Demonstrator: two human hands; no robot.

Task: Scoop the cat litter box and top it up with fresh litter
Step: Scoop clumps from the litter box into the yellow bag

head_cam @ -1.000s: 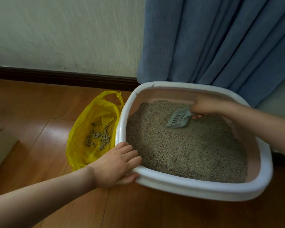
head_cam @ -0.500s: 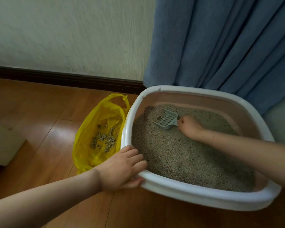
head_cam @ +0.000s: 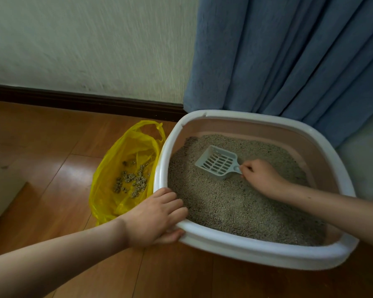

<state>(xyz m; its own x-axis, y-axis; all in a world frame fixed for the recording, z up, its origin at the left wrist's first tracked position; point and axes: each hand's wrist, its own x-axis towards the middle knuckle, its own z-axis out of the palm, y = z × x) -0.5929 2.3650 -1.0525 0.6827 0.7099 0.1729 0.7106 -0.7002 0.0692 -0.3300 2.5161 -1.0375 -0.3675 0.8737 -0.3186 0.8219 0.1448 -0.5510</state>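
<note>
Grey scoop [head_cam: 218, 163]: lying on the litter [head_cam: 235, 203] near the back left of the box [head_cam: 256, 252], slotted side facing up, nothing in it.
Right hand [head_cam: 261, 177]: reaching into the box and pinching the scoop's handle with curled fingers.
Left hand [head_cam: 157, 218]: gripping the box's near left corner, fingers going over the white rim, thumb pressing the outside.
Box: sitting on the wood floor [head_cam: 52, 168], white rim, pink inside walls, holding a lot of litter.
Yellow bag [head_cam: 127, 173]: lying open on the floor just beside the box's left side, holding small clumps [head_cam: 131, 181].
Blue curtain [head_cam: 289, 57]: hanging behind the box.
Wall [head_cam: 84, 39]: standing pale behind the bag, with a dark strip running along its bottom.
</note>
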